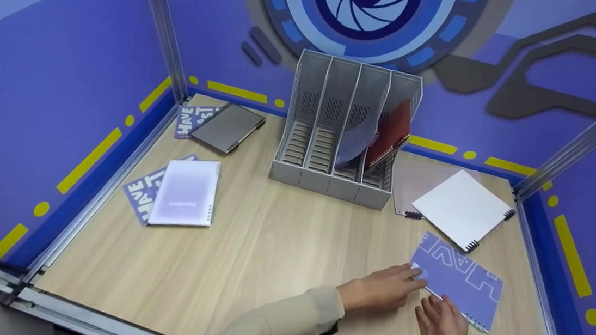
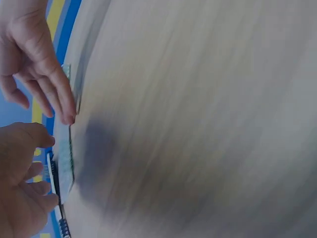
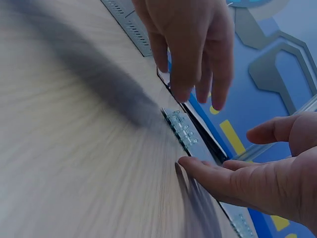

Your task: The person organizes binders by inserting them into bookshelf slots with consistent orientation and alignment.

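A purple spiral notebook [image 1: 457, 276] with white outline lettering lies on the table at the right, its clear coil along the near edge. My left hand [image 1: 385, 288] reaches its left corner with loosely bent fingers that overlap it in the head view. At the near coiled edge is my right hand [image 1: 443, 329], palm turned inward and fingers extended. The right wrist view shows the coil [image 3: 181, 131] between both hands, with the right fingertips right at the edge. Neither hand is curled round the notebook.
A grey four-slot file rack [image 1: 329, 184] stands at the back, holding a red notebook [image 1: 391, 135] and a translucent one. Behind the purple notebook lie a white notebook [image 1: 463, 208] and a pinkish one [image 1: 411, 184]. Grey [image 1: 229, 128] and pale lilac [image 1: 184, 192] notebooks overlap purple ones at left.
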The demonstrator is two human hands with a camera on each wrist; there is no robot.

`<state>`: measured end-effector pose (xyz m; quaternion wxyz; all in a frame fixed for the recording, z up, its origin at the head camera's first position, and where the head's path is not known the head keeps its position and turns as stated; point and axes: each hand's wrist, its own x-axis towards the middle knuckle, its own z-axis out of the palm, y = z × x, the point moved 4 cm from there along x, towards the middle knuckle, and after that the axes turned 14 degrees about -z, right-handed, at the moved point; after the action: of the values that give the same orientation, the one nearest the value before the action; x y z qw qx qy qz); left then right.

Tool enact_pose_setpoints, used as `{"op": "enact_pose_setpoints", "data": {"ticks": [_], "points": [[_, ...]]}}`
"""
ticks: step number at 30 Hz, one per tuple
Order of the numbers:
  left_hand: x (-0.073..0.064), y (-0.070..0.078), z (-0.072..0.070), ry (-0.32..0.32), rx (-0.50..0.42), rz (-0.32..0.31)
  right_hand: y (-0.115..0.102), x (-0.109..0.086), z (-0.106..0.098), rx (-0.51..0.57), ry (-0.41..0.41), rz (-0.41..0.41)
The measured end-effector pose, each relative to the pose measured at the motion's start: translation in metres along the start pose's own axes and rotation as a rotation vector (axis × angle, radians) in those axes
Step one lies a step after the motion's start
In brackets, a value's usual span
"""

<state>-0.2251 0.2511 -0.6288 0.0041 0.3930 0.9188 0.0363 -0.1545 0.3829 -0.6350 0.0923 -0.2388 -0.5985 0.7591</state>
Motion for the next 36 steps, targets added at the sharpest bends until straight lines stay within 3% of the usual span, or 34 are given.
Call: {"op": "enact_pose_setpoints", "data": {"ticks": [6,12,16,21,26,29,33,36], "points": [[0.002,0.011,0.01,-0.032,-0.027,-0.01,0.0,-0.004,-0.009,0.073,0.021,0.027],[0.011,0.011,0.013,-0.07,0.022,-0.068,-0.002,-0.006,-0.012,0.143,0.061,0.024],[0.015,0.015,0.015,-0.095,0.026,-0.065,-0.002,-0.007,-0.013,0.15,0.069,0.036],[0.017,0.017,0.014,-0.054,0.075,-0.051,-0.001,-0.008,-0.011,0.142,0.063,0.055],[0.017,0.018,0.009,0.057,0.155,0.0,-0.001,-0.008,-0.014,0.167,0.032,0.063],[0.018,0.019,0.008,0.084,0.126,0.012,-0.002,-0.008,-0.016,0.182,0.038,0.077],[0.025,0.02,0.014,0.063,0.048,-0.036,-0.003,-0.009,-0.017,0.211,0.043,0.099],[0.029,0.022,0.019,0.073,0.073,-0.075,-0.001,-0.01,-0.017,0.259,0.039,0.113]]}}
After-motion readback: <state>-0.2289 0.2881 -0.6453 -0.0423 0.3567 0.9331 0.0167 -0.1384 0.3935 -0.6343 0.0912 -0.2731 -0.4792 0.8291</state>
